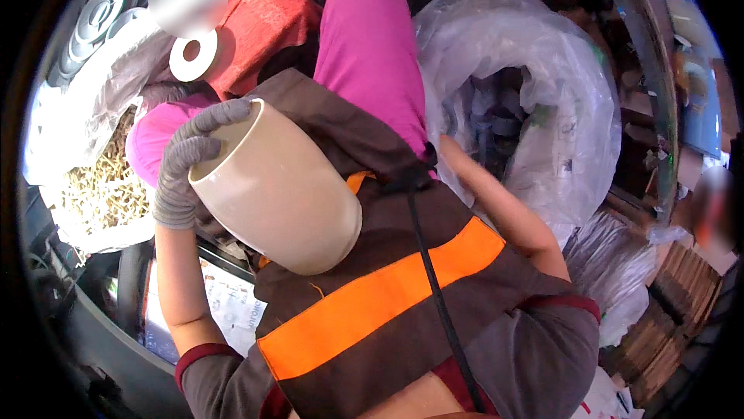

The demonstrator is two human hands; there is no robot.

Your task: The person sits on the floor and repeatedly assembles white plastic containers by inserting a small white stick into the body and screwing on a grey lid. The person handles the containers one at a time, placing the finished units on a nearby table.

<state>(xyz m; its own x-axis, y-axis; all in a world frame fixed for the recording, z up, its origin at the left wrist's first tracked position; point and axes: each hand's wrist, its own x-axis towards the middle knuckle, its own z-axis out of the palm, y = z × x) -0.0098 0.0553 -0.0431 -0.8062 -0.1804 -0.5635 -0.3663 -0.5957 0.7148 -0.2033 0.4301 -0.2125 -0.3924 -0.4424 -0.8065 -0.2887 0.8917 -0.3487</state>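
Observation:
My left hand (190, 159), in a grey knit glove, grips a cream, smooth, tapered pot (283, 202) at its rim. Its fingers reach over the edge to the inside of the opening. The pot lies tilted over my lap, against a brown apron (372, 279) with an orange stripe, its mouth toward the upper left and its base toward the lower right. My right forearm (508, 206) reaches up beside my magenta trouser leg (368, 55). The right hand itself is hidden behind that leg, so its fingers do not show.
A clear plastic bag (573, 148) lines a round opening with dark things inside, at right. At left, a white bag holds shredded filler (108, 190). A white tape-like roll (193, 55) rests by a red cloth (260, 20); grey rings (101, 12) lie beyond. Cardboard (678, 295) is stacked at right.

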